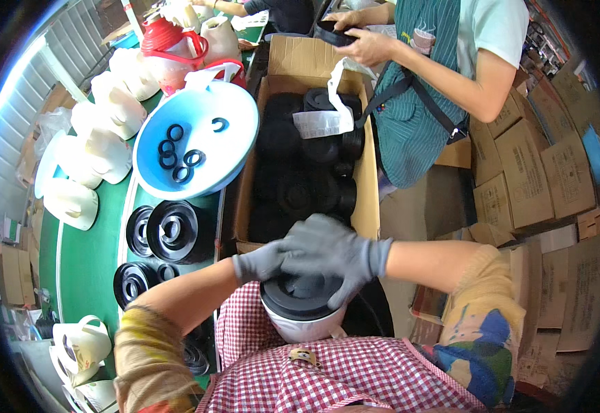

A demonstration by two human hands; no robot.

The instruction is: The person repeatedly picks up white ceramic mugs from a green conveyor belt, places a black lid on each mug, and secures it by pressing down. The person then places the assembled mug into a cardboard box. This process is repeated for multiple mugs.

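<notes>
A white pot-like vessel (pixel 301 330) with a round black ringed part (pixel 298 303) on top stands in front of my lap. Above that black part my two grey-gloved hands overlap. My right hand (pixel 334 249) is spread across the left, its thumb apart and reaching down to the black part's right side; motion blurs it a little. My left hand (pixel 260 264) comes in from the left, its fingers hidden beneath the right ones. What they hold, if anything, does not show.
Ahead is a cardboard box (pixel 363 206) of black round parts. To the left, a green table (pixel 72 265) carries a light-blue basin (pixel 234 144) with black rings, black discs (pixel 172 230) and white jug bodies (pixel 72 203). A co-worker (pixel 430 76) holds a black part; cartons (pixel 513 165) are stacked right.
</notes>
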